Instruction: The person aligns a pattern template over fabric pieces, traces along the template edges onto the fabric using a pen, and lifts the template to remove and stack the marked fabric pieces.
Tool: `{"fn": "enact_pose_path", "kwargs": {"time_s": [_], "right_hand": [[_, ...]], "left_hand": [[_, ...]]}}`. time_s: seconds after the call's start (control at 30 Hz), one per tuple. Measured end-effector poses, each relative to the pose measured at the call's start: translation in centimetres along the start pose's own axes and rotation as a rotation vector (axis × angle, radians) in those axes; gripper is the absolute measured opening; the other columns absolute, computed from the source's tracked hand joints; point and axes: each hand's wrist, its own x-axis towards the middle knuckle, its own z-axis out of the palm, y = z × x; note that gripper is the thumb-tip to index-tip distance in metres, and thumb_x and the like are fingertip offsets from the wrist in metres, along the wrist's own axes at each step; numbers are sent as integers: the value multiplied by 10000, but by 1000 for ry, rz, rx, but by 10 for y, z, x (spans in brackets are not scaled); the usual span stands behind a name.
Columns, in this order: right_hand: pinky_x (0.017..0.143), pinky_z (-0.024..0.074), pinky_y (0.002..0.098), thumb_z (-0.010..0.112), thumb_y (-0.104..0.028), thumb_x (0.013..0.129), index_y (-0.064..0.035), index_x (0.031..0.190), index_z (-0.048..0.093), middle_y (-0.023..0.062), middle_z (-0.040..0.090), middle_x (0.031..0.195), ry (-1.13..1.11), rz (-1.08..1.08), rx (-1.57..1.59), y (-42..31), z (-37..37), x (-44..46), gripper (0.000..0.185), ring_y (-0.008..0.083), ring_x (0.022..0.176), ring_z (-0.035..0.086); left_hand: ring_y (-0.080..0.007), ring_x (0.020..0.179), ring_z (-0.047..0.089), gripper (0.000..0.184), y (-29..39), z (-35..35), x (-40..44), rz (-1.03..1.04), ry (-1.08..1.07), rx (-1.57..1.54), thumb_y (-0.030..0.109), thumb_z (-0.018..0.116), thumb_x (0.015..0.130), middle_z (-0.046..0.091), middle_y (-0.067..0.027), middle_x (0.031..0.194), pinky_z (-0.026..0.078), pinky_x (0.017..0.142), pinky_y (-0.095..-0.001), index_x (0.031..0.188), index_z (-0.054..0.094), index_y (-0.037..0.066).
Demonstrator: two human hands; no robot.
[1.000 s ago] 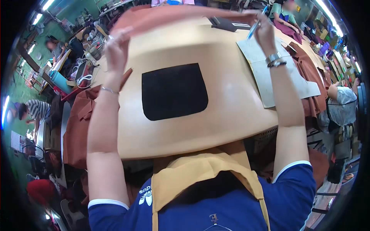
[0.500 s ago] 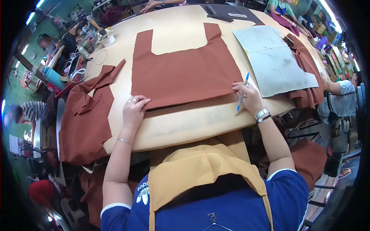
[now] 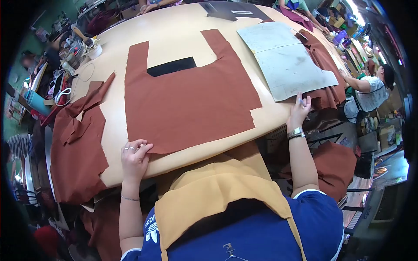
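A reddish-brown fabric piece [image 3: 191,102] with a U-shaped cutout lies flat on the pale table. My left hand [image 3: 136,157] pinches its near left corner. A black flat piece [image 3: 172,66] shows inside the cutout, partly covered by the fabric. To the right lies a stained grey-white pattern board [image 3: 291,61], on top of more brown fabric [image 3: 324,65]. My right hand [image 3: 299,112] is at the board's near edge, fingertips touching it. A bit of blue pen [image 3: 300,101] shows between its curled fingers; the rest is hidden.
More crumpled brown fabric [image 3: 82,143] hangs over the table's left side. A white tub with a brush [image 3: 93,48] and a cable [image 3: 85,71] are at the far left. Dark sheets [image 3: 235,11] lie at the far edge. Other people work around the table [image 3: 204,151].
My right hand has let go of the fabric's near right corner and moved right to the pattern board. The fabric lies nearer the table's front edge, and the black piece now shows in its cutout.
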Motion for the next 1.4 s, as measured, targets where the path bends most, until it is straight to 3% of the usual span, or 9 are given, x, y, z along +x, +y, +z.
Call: {"fn": "enact_pose_path", "kwargs": {"time_s": [0.23, 0.37, 0.57, 0.67, 0.83, 0.93, 1.0, 1.23, 1.4], "right_hand": [[439, 313, 220, 737, -298, 852, -61, 1258, 544, 11, 633, 1031, -144, 417, -141, -49, 39, 21, 508, 53, 749, 520], [780, 471, 290, 684, -149, 878, 40, 1161, 608, 44, 655, 1021, -319, -269, 10, -91, 89, 63, 348, 109, 905, 572], [830, 470, 276, 705, -283, 855, -1, 1173, 643, 49, 676, 1046, -411, -608, -155, -251, 158, 63, 429, 125, 910, 615], [783, 521, 267, 668, -266, 888, -45, 1235, 586, 50, 681, 1041, -851, -248, 225, -294, 180, 36, 420, 135, 904, 660], [678, 525, 268, 584, -171, 922, -54, 1153, 574, 80, 619, 1035, -1065, 86, 410, -356, 157, -106, 259, 167, 824, 625], [749, 547, 293, 605, -225, 923, -59, 1210, 539, 82, 606, 1072, -877, -684, 266, -311, 170, -115, 337, 158, 900, 632], [744, 544, 279, 641, -246, 909, -51, 1213, 596, 54, 684, 1035, -1470, 453, 556, -296, 177, -32, 364, 131, 891, 671], [772, 575, 290, 586, -248, 944, -23, 1301, 492, 105, 646, 1120, -1110, 353, 506, -189, 151, -20, 432, 157, 949, 668], [756, 567, 307, 540, -306, 965, -62, 1293, 508, 84, 650, 1118, -1402, 408, 510, -231, 172, -37, 410, 140, 951, 663]], "left_hand": [[-237, 911, 597, 207, 8, -10, 4, -27, 18, -3, 281, 761, 736, 652, -36, 942, 414, 838, -393, 858, 702, 124], [-258, 894, 609, 245, 3, -13, 8, -92, 54, -91, 316, 756, 759, 661, -67, 929, 418, 833, -397, 820, 685, 89], [-169, 869, 605, 141, -4, -19, 60, -206, 216, -513, 167, 653, 893, 660, -64, 931, 447, 784, -296, 896, 681, 29], [-150, 966, 580, 288, -10, -9, 102, -392, 162, -906, 267, 578, 961, 651, -45, 1027, 429, 853, -260, 1120, 638, 36], [-194, 1238, 480, 732, -4, 23, 168, -676, -67, -1514, 599, 519, 905, 508, -97, 1347, 403, 982, -388, 1418, 386, 94], [-205, 1250, 473, 812, -1, 30, 175, -621, -255, -1834, 639, 524, 881, 480, -105, 1370, 402, 1013, -426, 1459, 325, 105], [-192, 1207, 495, 803, 9, 19, 165, -638, -198, -1778, 586, 585, 874, 507, -102, 1305, 431, 999, -404, 1466, 319, 113], [-207, 1216, 475, 763, -57, 31, 136, -839, -86, -1510, 467, 678, 862, 418, -92, 1376, 436, 975, -349, 1456, 331, 139], [-303, 1309, 410, 770, -44, 91, 165, -687, -249, -1529, 577, 549, 903, 305, -160, 1502, 379, 1044, -417, 1466, 308, 109]]}}
